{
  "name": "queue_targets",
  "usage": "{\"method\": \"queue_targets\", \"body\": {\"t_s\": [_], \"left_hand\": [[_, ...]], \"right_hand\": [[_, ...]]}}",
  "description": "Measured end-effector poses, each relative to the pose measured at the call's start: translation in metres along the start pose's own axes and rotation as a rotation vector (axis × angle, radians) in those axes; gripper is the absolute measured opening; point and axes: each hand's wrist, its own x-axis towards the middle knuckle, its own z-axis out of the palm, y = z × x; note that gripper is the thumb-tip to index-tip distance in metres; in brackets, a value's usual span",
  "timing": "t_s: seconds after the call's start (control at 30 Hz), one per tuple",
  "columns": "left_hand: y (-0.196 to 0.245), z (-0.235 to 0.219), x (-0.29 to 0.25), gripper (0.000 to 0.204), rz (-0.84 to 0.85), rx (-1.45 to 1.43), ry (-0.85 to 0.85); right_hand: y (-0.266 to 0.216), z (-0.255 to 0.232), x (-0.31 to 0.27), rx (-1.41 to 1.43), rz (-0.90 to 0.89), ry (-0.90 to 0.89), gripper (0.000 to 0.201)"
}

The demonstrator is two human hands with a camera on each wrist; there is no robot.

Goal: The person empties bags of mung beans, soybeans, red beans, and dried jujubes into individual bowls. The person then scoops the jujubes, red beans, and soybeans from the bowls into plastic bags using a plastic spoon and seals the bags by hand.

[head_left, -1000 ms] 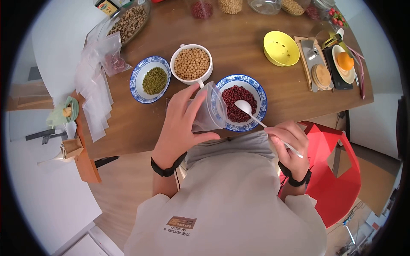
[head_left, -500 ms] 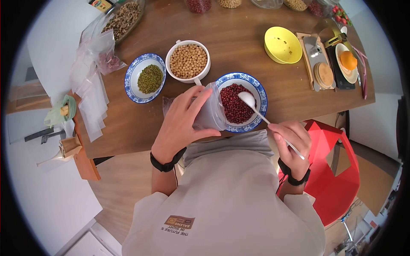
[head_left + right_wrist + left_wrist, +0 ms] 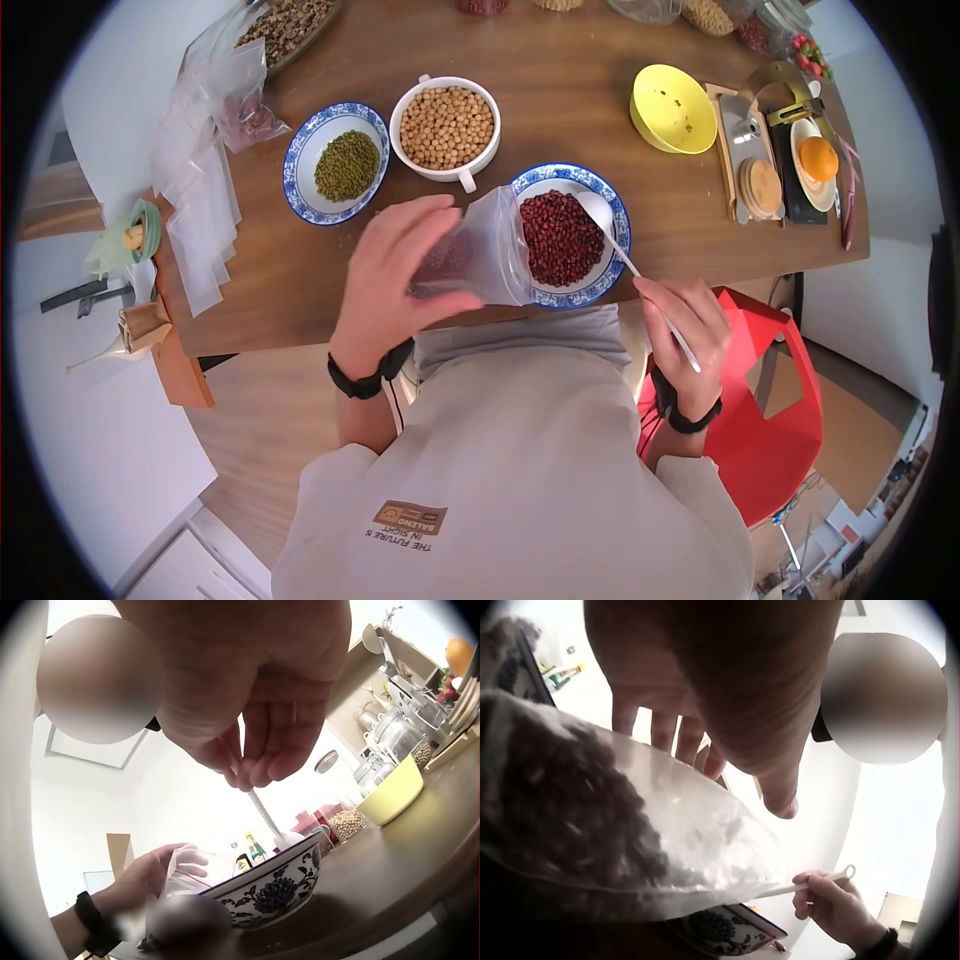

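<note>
My left hand (image 3: 385,275) is beside a clear plastic bag (image 3: 495,245), its fingers straight and the thumb spread wide apart from them. In the left wrist view, dark red beans (image 3: 570,802) fill the lower part of that bag, below the palm. The bag's mouth leans over the left rim of a blue-and-white bowl (image 3: 617,210) of red beans (image 3: 560,240). Between thumb and fingers, my right hand (image 3: 688,330) pinches the handle of a white spoon (image 3: 597,210), whose head rests at the bowl's far right side.
Left of the bag are a bowl of green beans (image 3: 346,165) and a white two-handled pot of chickpeas (image 3: 447,128). Flat plastic bags (image 3: 195,235) lie along the left edge. A yellow bowl (image 3: 672,110) and a plate with an orange (image 3: 819,158) stand at right.
My left hand has drawn back leftward from the bag, and its fingers have spread. The spoon has shifted from the middle of the beans toward the bowl's far right side.
</note>
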Motion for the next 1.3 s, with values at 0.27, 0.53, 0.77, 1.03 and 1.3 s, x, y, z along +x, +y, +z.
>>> {"method": "queue_targets", "body": {"t_s": [0.27,0.53,0.77,1.03,1.3], "left_hand": [[-0.039,-0.040,-0.034,0.032,-0.122,-0.130,0.409],[-0.110,-0.080,-0.020,0.039,-0.338,-0.445,0.838],[-0.149,-0.104,0.013,0.043,-0.305,-0.795,0.984],[-0.168,-0.094,-0.001,0.041,-0.356,-0.875,1.084],[-0.170,-0.094,-0.002,0.041,-0.379,-1.030,1.141]], "right_hand": [[0.003,0.017,-0.018,0.109,0.093,-0.002,0.022],[0.010,0.023,-0.041,0.697,0.754,0.319,0.025],[-0.015,0.023,-0.037,0.806,0.655,0.319,0.027],[-0.040,0.032,-0.007,0.564,0.251,-0.162,0.019],[-0.012,0.002,-0.021,0.394,0.366,0.072,0.019]]}}
